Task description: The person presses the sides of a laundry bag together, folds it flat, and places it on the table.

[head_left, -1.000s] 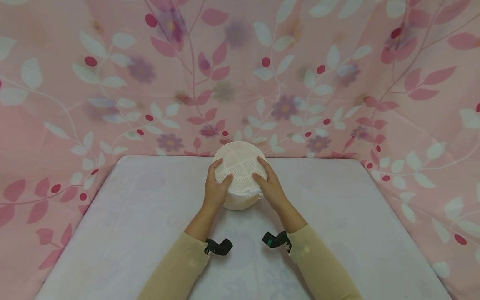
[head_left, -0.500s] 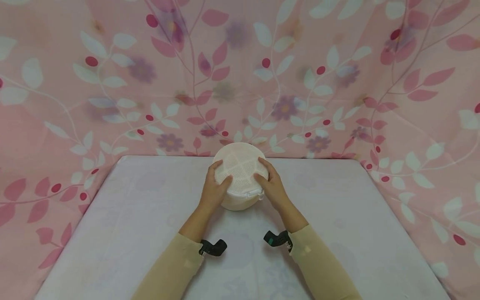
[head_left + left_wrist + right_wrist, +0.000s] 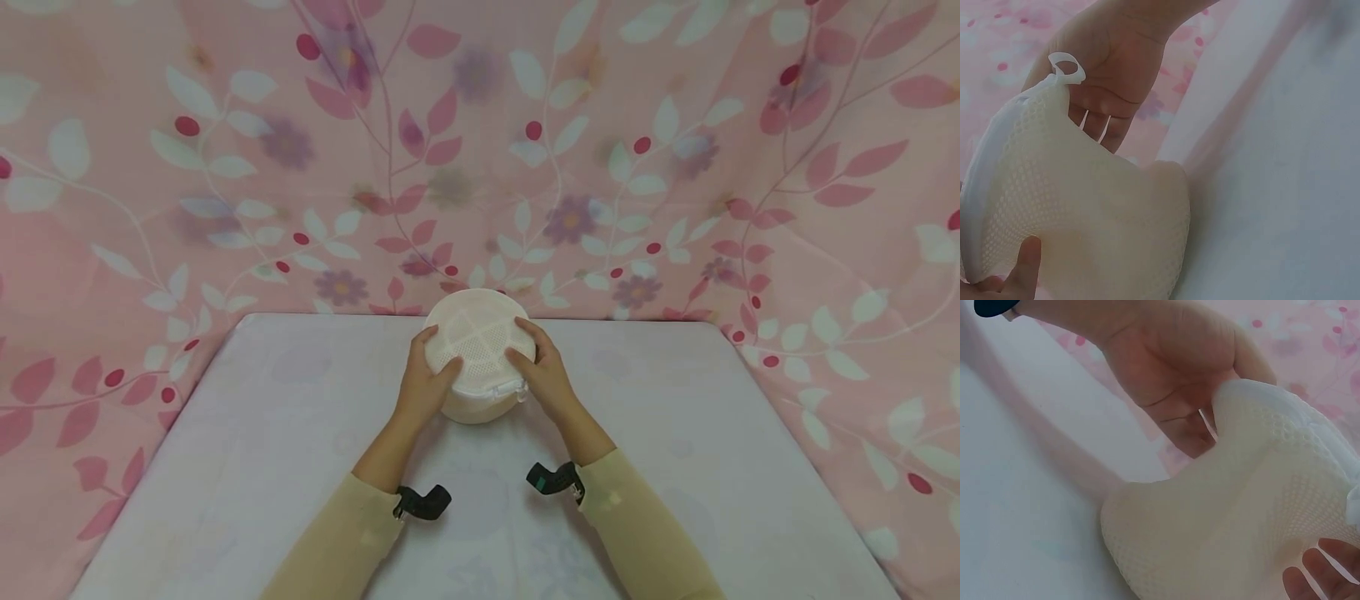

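A cream mesh laundry bag with a rounded shape stands tilted near the far side of the table, its meshed round face turned up. A white zipper runs along its near edge, with a small white loop plain in the left wrist view. My left hand grips the bag's left side, thumb on the mesh face. On the opposite side my right hand holds it likewise, thumb near the zipper end. The wrist views show the bag's soft wall dented inward. What lies inside the bag cannot be told.
The table wears a pale, faintly patterned cover. Behind and beside it hangs a pink floral cloth. A black wrist camera sits on my left wrist, another wrist camera on my right.
My left forearm has shifted a little left and toward me. The bag's top edge has dipped slightly, and both hands have kept their hold on it.
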A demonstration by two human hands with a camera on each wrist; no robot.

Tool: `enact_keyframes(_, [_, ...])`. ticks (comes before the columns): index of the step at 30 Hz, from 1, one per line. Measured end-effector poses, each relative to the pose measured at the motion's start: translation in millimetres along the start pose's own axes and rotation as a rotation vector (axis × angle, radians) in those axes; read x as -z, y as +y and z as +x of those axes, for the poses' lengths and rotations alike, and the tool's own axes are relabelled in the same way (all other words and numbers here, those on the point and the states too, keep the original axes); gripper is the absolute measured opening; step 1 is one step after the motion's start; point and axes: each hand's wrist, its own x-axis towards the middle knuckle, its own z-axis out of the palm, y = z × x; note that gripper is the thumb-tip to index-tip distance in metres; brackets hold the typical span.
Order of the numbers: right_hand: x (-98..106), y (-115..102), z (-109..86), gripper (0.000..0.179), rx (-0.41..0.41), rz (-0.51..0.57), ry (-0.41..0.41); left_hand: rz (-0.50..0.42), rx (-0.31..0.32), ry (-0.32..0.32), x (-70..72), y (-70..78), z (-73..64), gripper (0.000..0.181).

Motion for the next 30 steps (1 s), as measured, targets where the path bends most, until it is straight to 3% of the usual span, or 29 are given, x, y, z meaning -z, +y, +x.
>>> enact_keyframes(8, [-1, -1, 0.3, 0.059, -0.003, -0.013, 0.032, -0.175, 0.039, 0.005, -1.6, 2.4, -0.5, 0.068])
enact_keyframes(16, [0, -2, -1.8, 0.057, -0.01, 0.017, 0.066, -0.367, -0.013, 0.062, -5.0, -1.3, 2.4, 0.067])
enact_keyframes(30, [1, 5, 11.0, 0.051, 0.039, -0.019, 0.047, -0.377, 0.033, 0.062, -2.1, -4.9, 4.5, 0.065])
